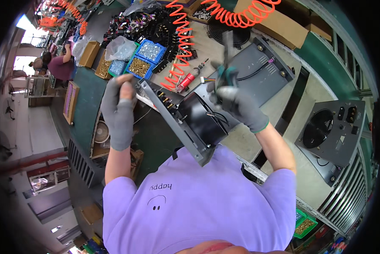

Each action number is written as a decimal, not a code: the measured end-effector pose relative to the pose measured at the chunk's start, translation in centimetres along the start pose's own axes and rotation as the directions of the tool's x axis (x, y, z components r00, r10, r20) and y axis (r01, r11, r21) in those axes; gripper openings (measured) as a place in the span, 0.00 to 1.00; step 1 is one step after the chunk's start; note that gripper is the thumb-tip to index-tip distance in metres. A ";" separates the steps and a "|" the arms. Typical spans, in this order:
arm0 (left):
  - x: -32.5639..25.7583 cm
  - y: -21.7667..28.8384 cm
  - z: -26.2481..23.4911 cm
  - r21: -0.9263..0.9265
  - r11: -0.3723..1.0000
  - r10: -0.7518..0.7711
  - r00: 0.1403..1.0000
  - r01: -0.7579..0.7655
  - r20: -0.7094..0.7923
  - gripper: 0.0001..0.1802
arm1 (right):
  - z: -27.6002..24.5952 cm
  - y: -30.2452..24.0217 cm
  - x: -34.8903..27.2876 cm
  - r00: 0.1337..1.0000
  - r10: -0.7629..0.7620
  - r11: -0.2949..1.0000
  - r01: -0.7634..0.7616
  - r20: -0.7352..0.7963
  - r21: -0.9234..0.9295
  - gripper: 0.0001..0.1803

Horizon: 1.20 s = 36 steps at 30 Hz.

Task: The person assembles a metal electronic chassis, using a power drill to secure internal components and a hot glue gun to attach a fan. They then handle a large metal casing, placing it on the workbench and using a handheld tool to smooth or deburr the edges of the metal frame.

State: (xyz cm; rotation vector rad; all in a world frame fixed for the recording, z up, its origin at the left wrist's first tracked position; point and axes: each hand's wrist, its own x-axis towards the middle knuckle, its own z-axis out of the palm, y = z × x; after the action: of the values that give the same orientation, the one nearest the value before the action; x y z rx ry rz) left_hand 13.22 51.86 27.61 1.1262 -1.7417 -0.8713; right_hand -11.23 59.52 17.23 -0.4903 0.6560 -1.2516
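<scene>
My right hand (239, 105), in a grey glove, is closed round a hand tool (226, 79) with green and black handles. Motion blurs its grey metal end, so I cannot tell its exact kind. My left hand (117, 111), also gloved but with bare fingertips, is up beside the top corner of a grey metal panel (173, 120). Its fingers and thumb are bent together; anything between them is hidden. The panel stands tilted in front of my chest, carrying a large black cylindrical housing (202, 118) and a row of brass-coloured terminals (165, 100).
A flat grey panel (257, 76) with a black cable lies behind. Nearby are a red power screwdriver (189, 80), coiled orange hoses (240, 16) and blue bins of screws (144, 61). At right stands another grey unit (336, 131) with a fan opening. A co-worker (61, 67) is far left.
</scene>
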 end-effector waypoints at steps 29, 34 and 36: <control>-16.2 -14.6 2.3 -0.244 0.642 -0.712 0.683 0.727 0.162 0.09 | -3.7 -1.8 5.6 0.721 0.078 -0.506 0.623 0.688 -0.596 0.30; -15.6 -12.1 1.9 -0.181 0.633 -0.734 0.658 0.753 0.170 0.08 | -3.3 -1.7 6.3 0.641 0.067 -0.519 0.677 0.764 -0.522 0.27; -16.2 -13.0 1.4 -0.074 0.727 -0.661 0.725 0.683 0.194 0.08 | -3.3 -1.7 6.6 0.613 0.044 -0.525 0.686 0.789 -0.503 0.26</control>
State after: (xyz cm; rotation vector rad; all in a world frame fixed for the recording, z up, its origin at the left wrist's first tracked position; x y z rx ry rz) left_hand 19.76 62.59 11.01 1.6728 -1.3387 -1.5356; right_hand -13.56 52.78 14.79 -2.8924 1.0210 -0.7293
